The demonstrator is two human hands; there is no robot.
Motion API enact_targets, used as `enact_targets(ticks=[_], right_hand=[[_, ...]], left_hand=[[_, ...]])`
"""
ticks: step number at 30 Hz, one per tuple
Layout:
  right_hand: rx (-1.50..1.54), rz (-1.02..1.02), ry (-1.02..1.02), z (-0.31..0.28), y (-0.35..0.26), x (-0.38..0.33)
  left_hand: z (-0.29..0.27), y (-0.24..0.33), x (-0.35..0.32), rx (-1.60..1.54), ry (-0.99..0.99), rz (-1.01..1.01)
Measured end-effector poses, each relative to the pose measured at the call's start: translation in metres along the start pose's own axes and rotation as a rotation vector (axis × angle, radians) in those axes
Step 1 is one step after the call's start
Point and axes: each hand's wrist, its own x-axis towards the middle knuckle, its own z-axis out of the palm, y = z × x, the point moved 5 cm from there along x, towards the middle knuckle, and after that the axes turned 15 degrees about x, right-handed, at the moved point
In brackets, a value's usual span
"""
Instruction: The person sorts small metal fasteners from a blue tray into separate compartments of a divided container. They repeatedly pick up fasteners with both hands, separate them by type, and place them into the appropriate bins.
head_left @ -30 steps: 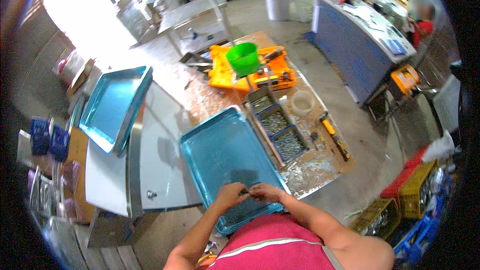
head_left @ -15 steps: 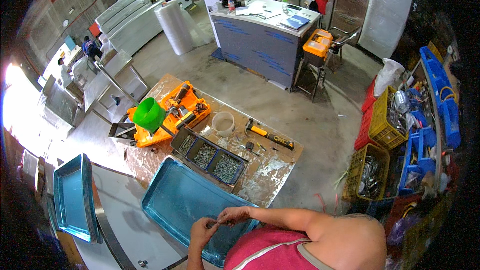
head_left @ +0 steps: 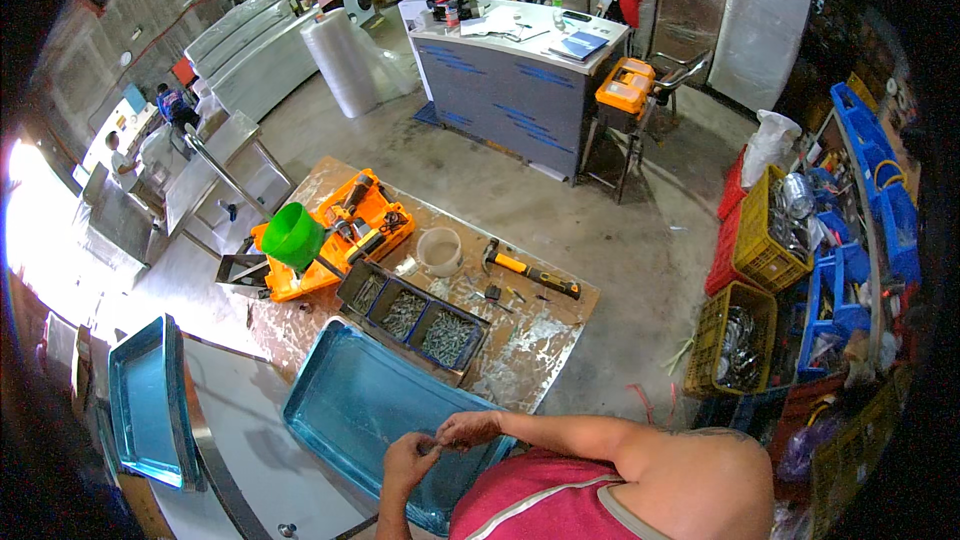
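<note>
Over a blue film-covered tray (head_left: 345,395), my left hand (head_left: 408,461) and my right hand (head_left: 470,428) meet, fingertips pinched together. Whatever sits between the fingers is too small to make out. Beyond the tray, a dark three-compartment bin (head_left: 398,328) holds screws or similar small metal fasteners. A hammer (head_left: 530,268) with a yellow and black handle lies on the worn wooden table (head_left: 530,340). Beside it stands a round whitish tub (head_left: 440,251).
An orange tool case (head_left: 385,225) lies open behind the bin, with a green bucket (head_left: 293,236) next to it. More blue trays (head_left: 152,405) are stacked at left. Yellow crates (head_left: 728,340) of metal parts stand at right. Several people are in the background.
The view has shifted slightly. Both hands stay pinched together over the tray, with almost no movement.
</note>
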Motion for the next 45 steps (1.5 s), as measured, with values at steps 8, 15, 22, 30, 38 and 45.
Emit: enact_targets(ticks=[8,15,22,30,38,45], right_hand=[[-0.084,-0.083,0.080,-0.002,-0.006,0.001],[0.122,-0.172,0.214,0.023,-0.035,-0.018],[0.145,-0.336,0.399,0.090,-0.129,-0.072],[-0.546,-0.640,0.677,0.051,-0.271,-0.029],[0.346,-0.310,0.233,0.053,-0.251,-0.022],[0.377,-0.157,0.330,0.071,-0.154,-0.003]], left_hand=[[-0.010,0.007,-0.007,0.007,-0.004,-0.102],[-0.020,-0.006,0.001,-0.120,0.114,-0.111],[-0.042,-0.008,0.020,-0.640,0.249,-0.224],[-0.044,0.004,0.065,-0.983,0.340,-0.289],[-0.075,0.028,0.066,-0.808,0.546,-0.384],[-0.087,0.060,0.048,0.027,0.820,-0.186]])
